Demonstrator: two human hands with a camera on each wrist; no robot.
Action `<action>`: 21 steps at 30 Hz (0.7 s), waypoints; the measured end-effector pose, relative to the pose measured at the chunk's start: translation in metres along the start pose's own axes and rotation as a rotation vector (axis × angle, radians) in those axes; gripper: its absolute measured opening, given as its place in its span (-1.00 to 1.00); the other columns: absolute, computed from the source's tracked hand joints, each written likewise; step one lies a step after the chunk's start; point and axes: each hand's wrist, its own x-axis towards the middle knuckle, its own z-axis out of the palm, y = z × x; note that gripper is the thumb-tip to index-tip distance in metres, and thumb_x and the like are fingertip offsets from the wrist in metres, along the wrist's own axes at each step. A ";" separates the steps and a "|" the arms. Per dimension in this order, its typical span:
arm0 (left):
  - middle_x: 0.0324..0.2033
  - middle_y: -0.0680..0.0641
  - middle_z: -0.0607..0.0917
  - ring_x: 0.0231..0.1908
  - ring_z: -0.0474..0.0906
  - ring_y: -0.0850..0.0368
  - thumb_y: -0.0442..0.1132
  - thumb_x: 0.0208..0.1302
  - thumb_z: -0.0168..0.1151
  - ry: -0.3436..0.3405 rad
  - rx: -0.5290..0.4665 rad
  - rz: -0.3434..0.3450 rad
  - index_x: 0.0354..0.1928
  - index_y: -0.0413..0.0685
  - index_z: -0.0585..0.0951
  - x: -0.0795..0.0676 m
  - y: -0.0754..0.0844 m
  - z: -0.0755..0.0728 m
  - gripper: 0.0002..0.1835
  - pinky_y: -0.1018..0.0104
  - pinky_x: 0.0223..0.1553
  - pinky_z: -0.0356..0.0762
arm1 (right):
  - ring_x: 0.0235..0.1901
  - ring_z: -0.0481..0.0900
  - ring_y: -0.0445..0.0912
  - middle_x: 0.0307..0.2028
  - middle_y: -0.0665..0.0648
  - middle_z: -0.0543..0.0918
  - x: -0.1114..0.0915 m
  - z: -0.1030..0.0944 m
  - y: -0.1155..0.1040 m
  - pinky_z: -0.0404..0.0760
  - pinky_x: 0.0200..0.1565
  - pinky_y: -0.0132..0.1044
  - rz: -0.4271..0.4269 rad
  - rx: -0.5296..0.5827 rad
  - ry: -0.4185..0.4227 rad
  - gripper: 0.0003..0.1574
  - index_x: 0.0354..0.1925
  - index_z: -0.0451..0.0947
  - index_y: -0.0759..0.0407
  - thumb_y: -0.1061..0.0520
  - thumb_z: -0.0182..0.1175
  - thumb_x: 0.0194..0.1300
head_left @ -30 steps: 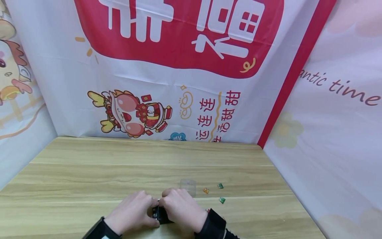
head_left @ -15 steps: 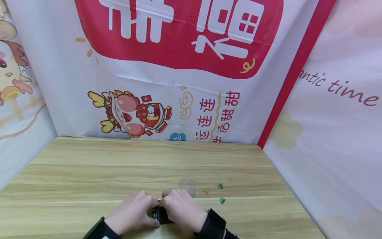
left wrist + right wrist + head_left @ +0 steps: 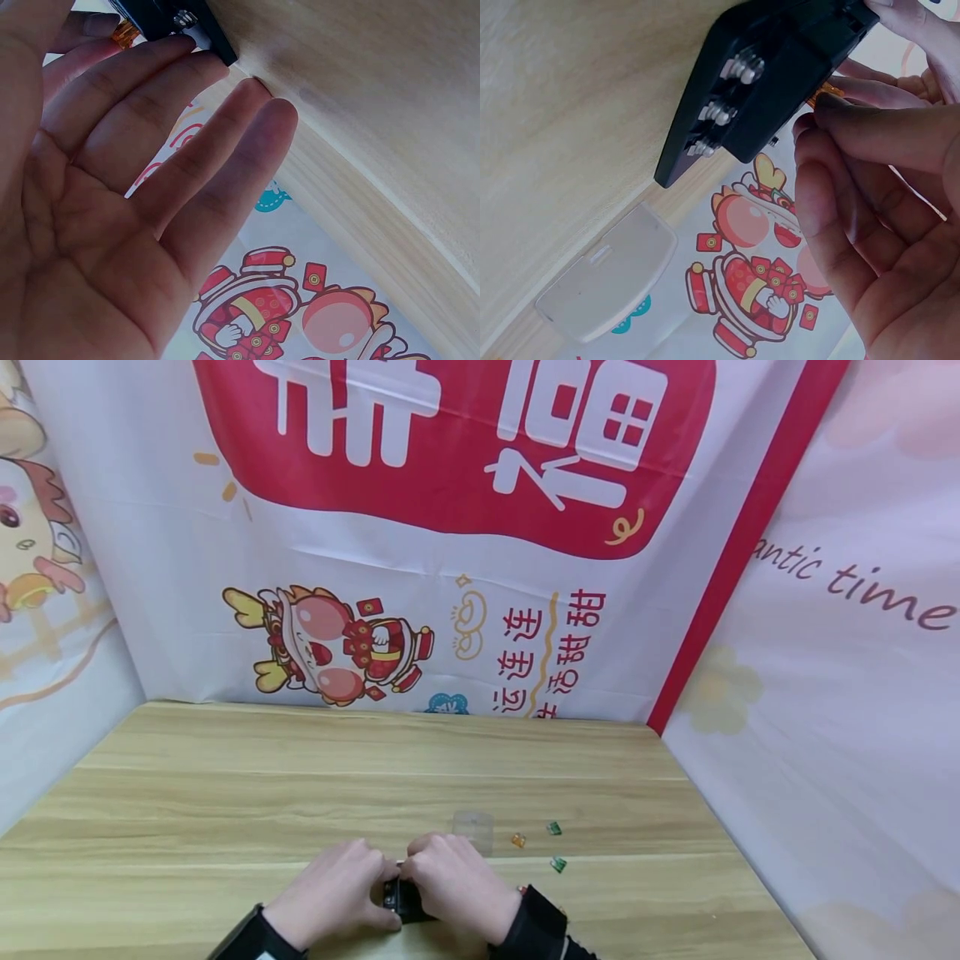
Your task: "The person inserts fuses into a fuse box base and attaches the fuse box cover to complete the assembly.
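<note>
A black fuse block (image 3: 408,906) with metal screw terminals sits on the table, partly covered by my hands. My left hand (image 3: 333,889) holds it from the left, thumb at the near edge and fingers at the far edge. With thumb and forefinger, my right hand (image 3: 461,889) pinches a small translucent orange blade fuse (image 3: 826,93) against the block's top. Most of that fuse is hidden by fingers, so how deep it sits I cannot tell. In the left wrist view, the last fingers of the left hand stretch out beside the block.
Behind the right hand lies a clear plastic cover (image 3: 472,832). Farther right on the wooden table (image 3: 262,793) are a loose orange fuse (image 3: 518,840) and a green fuse (image 3: 554,828), with another green one nearer. A reddish piece shows beside the right wrist strap. Printed cloth hangs behind.
</note>
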 end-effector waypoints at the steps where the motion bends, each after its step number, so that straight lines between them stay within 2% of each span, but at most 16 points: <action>1: -0.64 0.29 0.45 -0.65 0.32 0.39 0.07 -0.06 0.43 -0.002 -0.001 -0.003 -0.37 0.18 0.65 0.000 0.000 0.000 -0.76 0.43 -0.61 0.25 | -0.67 0.17 -0.39 -0.65 -0.23 0.25 0.000 0.000 0.000 0.11 -0.60 -0.59 0.002 0.005 -0.005 -0.73 -0.57 0.63 -0.08 0.33 0.31 -0.04; 13: -0.66 0.28 0.44 -0.65 0.31 0.39 0.08 -0.08 0.43 0.000 0.015 -0.007 -0.40 0.18 0.64 -0.001 0.002 0.001 -0.75 0.43 -0.61 0.23 | -0.66 0.19 -0.38 -0.64 -0.22 0.28 0.000 -0.001 -0.001 0.14 -0.58 -0.59 0.005 0.019 -0.025 -0.75 -0.54 0.64 -0.07 0.33 0.32 -0.04; 21: -0.66 0.28 0.44 -0.65 0.32 0.38 0.07 -0.06 0.43 -0.002 0.010 -0.008 -0.39 0.17 0.65 -0.001 0.003 0.000 -0.76 0.43 -0.60 0.25 | -0.67 0.19 -0.39 -0.65 -0.22 0.26 0.000 0.001 -0.001 0.14 -0.58 -0.59 0.009 0.005 -0.010 -0.76 -0.55 0.64 -0.06 0.31 0.33 -0.03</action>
